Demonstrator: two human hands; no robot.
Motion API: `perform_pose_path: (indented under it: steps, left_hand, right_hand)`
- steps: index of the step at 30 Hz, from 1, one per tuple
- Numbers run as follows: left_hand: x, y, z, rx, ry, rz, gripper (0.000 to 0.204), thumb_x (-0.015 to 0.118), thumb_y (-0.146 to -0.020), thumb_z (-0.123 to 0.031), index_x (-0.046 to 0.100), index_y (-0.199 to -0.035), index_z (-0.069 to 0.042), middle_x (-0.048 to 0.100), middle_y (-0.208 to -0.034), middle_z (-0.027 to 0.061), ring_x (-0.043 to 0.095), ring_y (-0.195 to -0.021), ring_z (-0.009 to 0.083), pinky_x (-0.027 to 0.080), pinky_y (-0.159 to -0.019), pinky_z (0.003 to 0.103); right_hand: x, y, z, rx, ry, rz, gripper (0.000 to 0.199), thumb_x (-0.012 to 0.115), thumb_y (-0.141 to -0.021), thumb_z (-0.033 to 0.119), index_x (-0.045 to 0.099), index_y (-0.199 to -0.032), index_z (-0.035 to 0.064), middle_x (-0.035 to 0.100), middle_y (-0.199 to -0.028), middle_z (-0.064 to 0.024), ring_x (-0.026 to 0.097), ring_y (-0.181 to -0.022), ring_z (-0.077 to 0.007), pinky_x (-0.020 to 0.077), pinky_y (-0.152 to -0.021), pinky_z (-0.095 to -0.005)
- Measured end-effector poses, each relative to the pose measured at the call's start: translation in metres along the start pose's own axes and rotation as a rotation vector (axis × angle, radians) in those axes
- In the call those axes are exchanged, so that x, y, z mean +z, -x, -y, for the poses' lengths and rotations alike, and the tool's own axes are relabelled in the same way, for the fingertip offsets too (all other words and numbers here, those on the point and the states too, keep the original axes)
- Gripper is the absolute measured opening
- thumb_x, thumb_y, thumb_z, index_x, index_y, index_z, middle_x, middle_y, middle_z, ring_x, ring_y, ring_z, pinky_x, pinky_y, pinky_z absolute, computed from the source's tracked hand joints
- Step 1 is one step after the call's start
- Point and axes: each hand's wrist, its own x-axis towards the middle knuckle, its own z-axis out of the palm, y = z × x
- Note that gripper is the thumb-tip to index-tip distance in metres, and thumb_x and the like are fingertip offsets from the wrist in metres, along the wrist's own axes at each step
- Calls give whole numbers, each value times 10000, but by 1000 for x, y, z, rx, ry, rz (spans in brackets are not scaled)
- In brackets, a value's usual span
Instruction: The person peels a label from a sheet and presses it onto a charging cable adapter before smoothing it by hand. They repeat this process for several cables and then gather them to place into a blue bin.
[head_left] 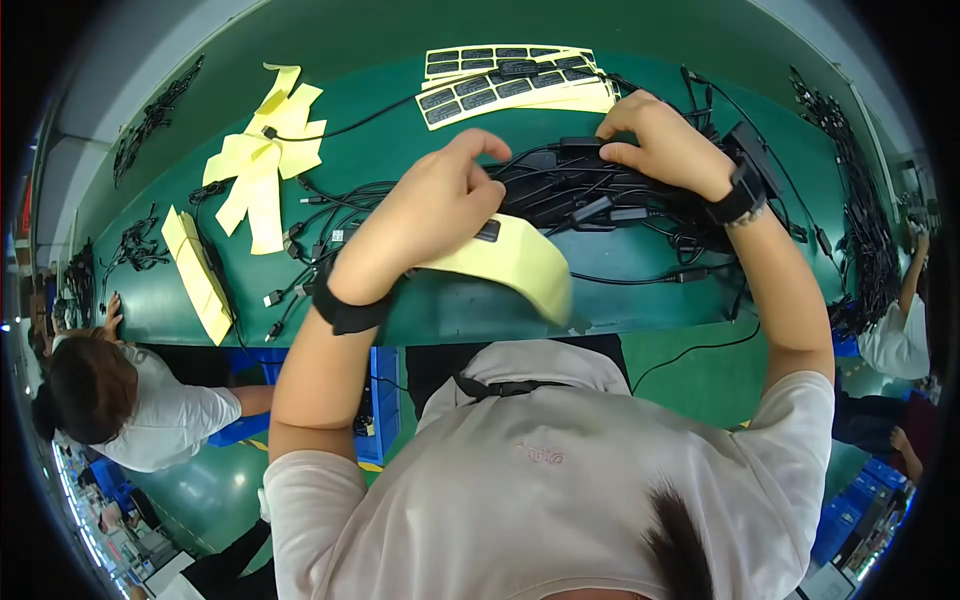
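My left hand [432, 212] grips a curling yellow backing strip [520, 262] that carries a black label near my fingers. A pile of black cables and power adapters [590, 195] lies on the green table [440, 310] just beyond it. On the top of that pile rests my right hand [662, 140], its fingers pressing on a black adapter. Both wrists wear black bands.
Yellow sheets with rows of black labels [505, 85] lie at the far centre. Peeled yellow strips [262, 160] and a stack of strips [197, 275] sit at the left among loose cables. More cable bundles [860, 200] line the right edge. Other people work at both sides.
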Motion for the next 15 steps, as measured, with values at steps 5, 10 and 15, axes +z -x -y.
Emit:
perform_pose_path:
  steps: [5, 10, 15]
  left_hand:
    - [14, -9, 13, 244, -346, -366, 309, 576, -810, -162, 547, -1072, -2, 546, -1045, 210, 581, -891, 343, 469, -774, 385]
    - [15, -27, 20, -29, -531, -276, 305, 582, -802, -184, 572, -1052, -10, 524, -1096, 247, 563, -947, 397, 463, -827, 411]
    - [14, -1, 10, 126, -491, -369, 267, 575, -813, -176, 590, -1010, 3, 549, -1058, 232, 571, -937, 373, 465, -802, 411]
  right_hand:
    - [-19, -12, 13, 87, -272, 101, 144, 610, -802, 78, 611, -916, -9, 627, -836, -100, 573, -780, -212, 458, -735, -312]
    - [-4, -13, -3, 177, -265, 339, 136, 627, -797, 84, 582, -862, -27, 602, -769, -84, 562, -703, -134, 458, -664, -267]
    - [-14, -11, 2, 236, -291, 193, 171, 640, -793, 68, 588, -926, -24, 594, -753, -57, 555, -707, -99, 451, -649, -235]
